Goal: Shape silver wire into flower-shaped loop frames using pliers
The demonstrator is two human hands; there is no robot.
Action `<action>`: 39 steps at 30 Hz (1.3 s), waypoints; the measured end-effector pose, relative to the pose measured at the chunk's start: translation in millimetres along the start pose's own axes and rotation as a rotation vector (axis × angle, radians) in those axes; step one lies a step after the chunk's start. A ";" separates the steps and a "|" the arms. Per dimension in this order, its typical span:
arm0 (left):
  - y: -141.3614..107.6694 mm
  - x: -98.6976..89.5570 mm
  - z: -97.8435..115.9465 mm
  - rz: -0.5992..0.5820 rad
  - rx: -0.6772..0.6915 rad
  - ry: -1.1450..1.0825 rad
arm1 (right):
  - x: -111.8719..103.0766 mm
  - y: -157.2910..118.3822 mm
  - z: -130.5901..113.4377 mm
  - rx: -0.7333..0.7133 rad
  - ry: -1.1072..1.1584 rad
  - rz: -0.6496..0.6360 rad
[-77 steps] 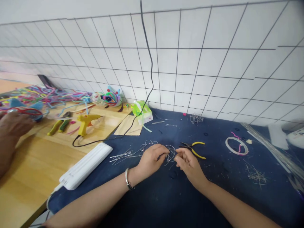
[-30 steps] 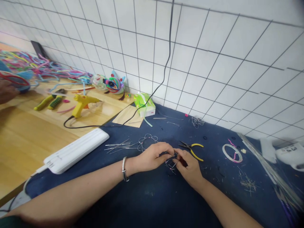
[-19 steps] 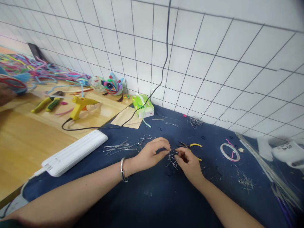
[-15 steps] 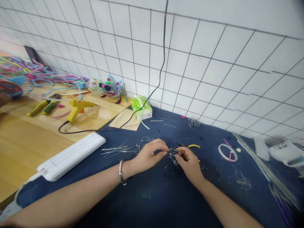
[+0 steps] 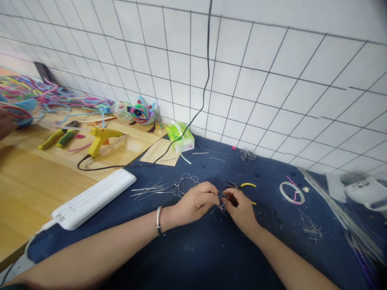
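My left hand (image 5: 199,202) and my right hand (image 5: 240,207) meet above the dark blue cloth, fingertips pinched close together. Between them is a small looped wire piece (image 5: 222,205) of thin silvery wire, partly covered by the fingers. Both hands are closed on it. Behind my left hand lies a flower-shaped wire ring (image 5: 185,183) with several loops. Straight wire lengths (image 5: 149,190) rest to its left. Just beyond my right hand are pliers with yellow handles (image 5: 248,185), partly hidden by that hand.
A white power strip (image 5: 93,199), yellow glue gun (image 5: 101,139) and green-handled pliers (image 5: 67,135) lie on the left. A tissue pack (image 5: 181,137) stands by the grid wall. On the right are a white ring (image 5: 284,192), wire scraps (image 5: 313,230) and a wire bundle (image 5: 335,205). Another person's hand (image 5: 6,123) shows far left.
My left hand has shifted slightly right and its fingers have curled in closer to my right hand. More of the flower-shaped wire ring shows now. The view has moved slightly.
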State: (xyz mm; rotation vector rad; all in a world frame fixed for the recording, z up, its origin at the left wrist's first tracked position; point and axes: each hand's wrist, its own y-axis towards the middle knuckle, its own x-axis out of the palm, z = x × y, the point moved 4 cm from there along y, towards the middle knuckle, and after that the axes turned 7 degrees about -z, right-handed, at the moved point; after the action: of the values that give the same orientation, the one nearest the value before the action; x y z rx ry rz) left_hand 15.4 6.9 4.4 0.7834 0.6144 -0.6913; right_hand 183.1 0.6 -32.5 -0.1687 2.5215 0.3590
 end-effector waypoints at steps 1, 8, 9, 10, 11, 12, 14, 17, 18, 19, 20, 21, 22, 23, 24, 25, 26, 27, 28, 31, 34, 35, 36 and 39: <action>-0.4 0.2 0.9 -0.033 0.046 0.045 | -0.8 0.0 0.3 0.000 -0.006 0.006; 0.3 -4.0 -7.2 -0.086 -0.001 0.160 | -6.5 -0.8 0.0 -0.015 -0.043 0.073; 0.6 -3.7 -7.6 -0.080 -0.027 0.135 | -6.7 -0.9 -0.7 -0.022 -0.048 0.077; 0.8 -3.0 -7.8 -0.074 -0.057 0.101 | -6.8 -1.1 -1.5 -0.029 -0.053 0.078; 1.0 -1.8 -8.1 -0.066 -0.089 0.063 | -6.7 -1.4 -2.5 -0.037 -0.058 0.077; 1.0 -0.4 -8.5 -0.054 -0.124 0.025 | -6.6 -1.7 -3.5 -0.045 -0.063 0.074; 0.7 2.4 -10.0 -0.017 -0.195 -0.042 | -6.3 -2.5 -5.5 -0.063 -0.076 0.063; -0.8 5.7 -14.3 0.045 -0.300 -0.097 | -5.4 -3.9 -7.8 -0.106 -0.108 0.046; -1.4 6.5 -15.7 0.056 -0.327 -0.101 | -5.1 -4.3 -8.2 -0.124 -0.120 0.042; -1.9 7.3 -16.8 0.061 -0.344 -0.098 | -4.8 -4.7 -8.5 -0.142 -0.131 0.037; -2.3 7.9 -17.3 0.062 -0.349 -0.086 | -4.3 -5.1 -8.6 -0.160 -0.140 0.031; -2.5 8.4 -17.2 0.058 -0.339 -0.067 | -3.9 -5.3 -8.5 -0.175 -0.147 0.024; -2.6 8.9 -16.6 0.050 -0.321 -0.045 | -3.4 -5.5 -8.3 -0.187 -0.153 0.018; -2.6 9.4 -16.0 0.045 -0.303 -0.021 | -2.9 -5.6 -8.2 -0.198 -0.158 0.010; -2.6 9.8 -15.5 0.041 -0.291 0.000 | -2.4 -5.6 -8.0 -0.209 -0.162 0.004; -2.6 10.3 -15.3 0.039 -0.289 0.015 | -2.0 -5.7 -8.0 -0.219 -0.167 -0.001; -2.5 10.7 -15.6 0.043 -0.295 0.022 | -1.5 -5.7 -8.0 -0.228 -0.172 -0.006; -2.3 10.8 -16.0 0.054 -0.305 0.021 | -1.0 -5.8 -8.1 -0.237 -0.176 -0.011; -2.0 10.8 -16.5 0.069 -0.314 0.012 | -0.4 -5.8 -8.3 -0.245 -0.180 -0.016; -0.2 10.0 -17.0 0.111 -0.300 -0.057 | 1.1 -6.1 -8.9 -0.247 -0.184 -0.025; 1.8 7.6 -15.5 0.128 -0.257 -0.142 | 1.4 -6.0 -8.4 -0.206 -0.158 -0.017; 2.1 6.4 -14.7 0.134 -0.244 -0.158 | 1.4 -5.9 -8.1 -0.190 -0.145 -0.013; 2.1 5.1 -13.7 0.143 -0.235 -0.162 | 1.3 -5.9 -7.8 -0.178 -0.131 -0.012; 1.2 1.6 -10.2 0.166 -0.196 -0.107 | 0.7 -6.0 -7.4 -0.171 -0.098 -0.010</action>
State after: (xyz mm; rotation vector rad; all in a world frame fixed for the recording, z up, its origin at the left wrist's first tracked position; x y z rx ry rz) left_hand 14.8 15.1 -1.9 0.6036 0.5048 -0.5088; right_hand 179.8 -7.3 -28.3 -0.2242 2.3919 0.5654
